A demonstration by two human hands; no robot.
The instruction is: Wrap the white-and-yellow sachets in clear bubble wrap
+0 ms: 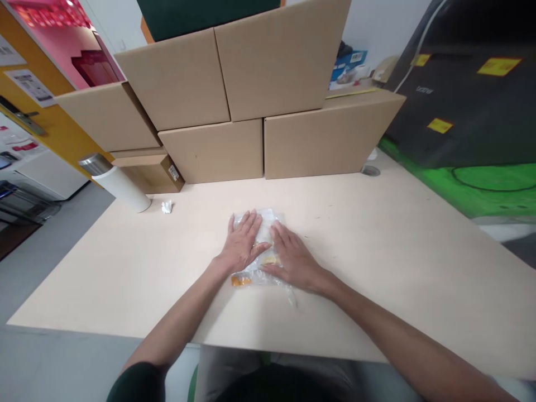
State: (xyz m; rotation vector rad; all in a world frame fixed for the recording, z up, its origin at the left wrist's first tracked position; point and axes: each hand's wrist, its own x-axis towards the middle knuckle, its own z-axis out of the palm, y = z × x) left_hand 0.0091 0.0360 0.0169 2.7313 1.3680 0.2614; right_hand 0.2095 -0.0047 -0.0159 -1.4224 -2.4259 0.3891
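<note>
A clear plastic bag (255,274) lies flat on the light wooden table, with something white and a small yellowish patch showing through it. Near its lower left corner is an orange patch (241,281). My left hand (243,245) rests palm down on the bag's left part, fingers stretched forward and thumb pointing right. On the right side, my right hand (295,257) lies over the bag with its fingers extended and thumb apart. Both palms hide much of the bag, and what exactly it contains cannot be made out.
Stacked cardboard boxes (210,153) line the table's back edge. A white bottle (123,187) with a metal cap stands at the left, beside a crumpled white tissue (167,207). A small round grey object (371,171) sits back right. The table (402,268) ends close to my body.
</note>
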